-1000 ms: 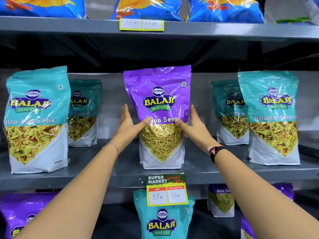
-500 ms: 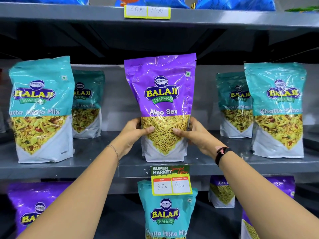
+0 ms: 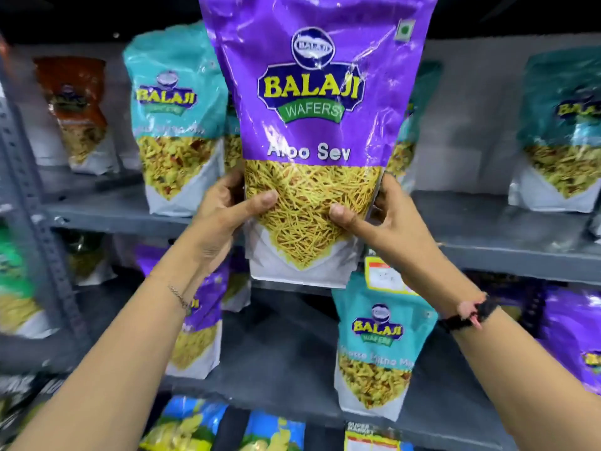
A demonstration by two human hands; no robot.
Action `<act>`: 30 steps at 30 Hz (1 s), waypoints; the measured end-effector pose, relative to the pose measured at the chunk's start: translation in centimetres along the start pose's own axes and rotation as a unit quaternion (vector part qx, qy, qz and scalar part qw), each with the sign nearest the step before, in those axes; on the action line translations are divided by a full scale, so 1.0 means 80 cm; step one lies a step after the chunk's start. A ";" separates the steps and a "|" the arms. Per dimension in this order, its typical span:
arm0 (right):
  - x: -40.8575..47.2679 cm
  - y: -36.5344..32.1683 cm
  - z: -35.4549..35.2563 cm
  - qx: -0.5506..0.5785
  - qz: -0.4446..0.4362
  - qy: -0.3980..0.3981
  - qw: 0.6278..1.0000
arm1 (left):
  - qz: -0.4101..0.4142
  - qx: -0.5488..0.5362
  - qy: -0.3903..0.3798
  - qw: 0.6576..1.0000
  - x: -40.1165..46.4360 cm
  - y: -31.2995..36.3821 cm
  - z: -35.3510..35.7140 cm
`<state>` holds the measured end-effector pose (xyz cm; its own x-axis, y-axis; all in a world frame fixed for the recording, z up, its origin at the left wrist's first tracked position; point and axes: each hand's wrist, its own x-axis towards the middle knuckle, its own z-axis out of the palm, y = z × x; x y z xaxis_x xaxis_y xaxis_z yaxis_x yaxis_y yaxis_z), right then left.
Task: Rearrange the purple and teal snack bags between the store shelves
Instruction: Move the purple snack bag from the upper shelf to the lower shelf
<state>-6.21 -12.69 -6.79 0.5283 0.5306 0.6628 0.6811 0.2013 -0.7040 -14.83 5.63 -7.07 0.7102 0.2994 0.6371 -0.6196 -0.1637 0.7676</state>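
Setting: grey metal store shelving, dim backing, two shelves in view; frame edges blurred. Left hand (image 3: 224,209): closed on the purple bag's (image 3: 312,125) left edge, thumb across the front, fingers behind. Right hand (image 3: 370,219): closed on the right edge, thumb on the front, fingers behind. Purple bag: centre frame, upright, held clear of the middle shelf (image 3: 504,252) and in front of it, base just above the shelf edge; top cut off by the frame. Teal bag (image 3: 177,115), upper left: standing on the middle shelf. Teal bag below (image 3: 374,346), lower centre-right: standing on the lower shelf (image 3: 276,349), under the held bag. Purple bags, lower left (image 3: 205,320) and lower right (image 3: 575,336): on the lower shelf. Price tag (image 3: 383,275): on the middle shelf lip, partly hidden behind the right wrist. Risks, as judged: glossy film held low on a tall pack, so the top may flop or the bag slip; lowering may strike the tag or topple the teal bag below; a stand-up pouch set down askew is likely to tip.
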 end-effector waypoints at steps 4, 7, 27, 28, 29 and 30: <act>-0.039 0.036 0.050 0.007 0.027 -0.029 0.999 | -0.051 0.008 0.009 0.999 -0.057 -0.027 -0.042; -0.066 0.077 0.081 0.004 0.081 -0.050 0.995 | -0.100 0.027 0.032 0.994 -0.094 -0.064 -0.066; -0.109 0.325 0.154 -0.052 0.283 -0.056 0.956 | -0.296 0.107 0.096 0.944 -0.141 -0.321 -0.088; -0.107 0.332 0.155 -0.048 0.287 -0.049 0.955 | -0.299 0.106 0.097 0.943 -0.138 -0.329 -0.088; -0.106 0.340 0.157 -0.043 0.291 -0.044 0.955 | -0.300 0.106 0.098 0.943 -0.136 -0.337 -0.089; -0.106 0.347 0.157 -0.040 0.293 -0.041 0.954 | -0.301 0.105 0.099 0.943 -0.136 -0.344 -0.089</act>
<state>1.81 -1.24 -35.14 0.7911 0.5961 0.1372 0.3189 -0.2105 -0.9241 -7.88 13.59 -35.57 0.8233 0.5630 0.0719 -0.0297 -0.0838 0.9960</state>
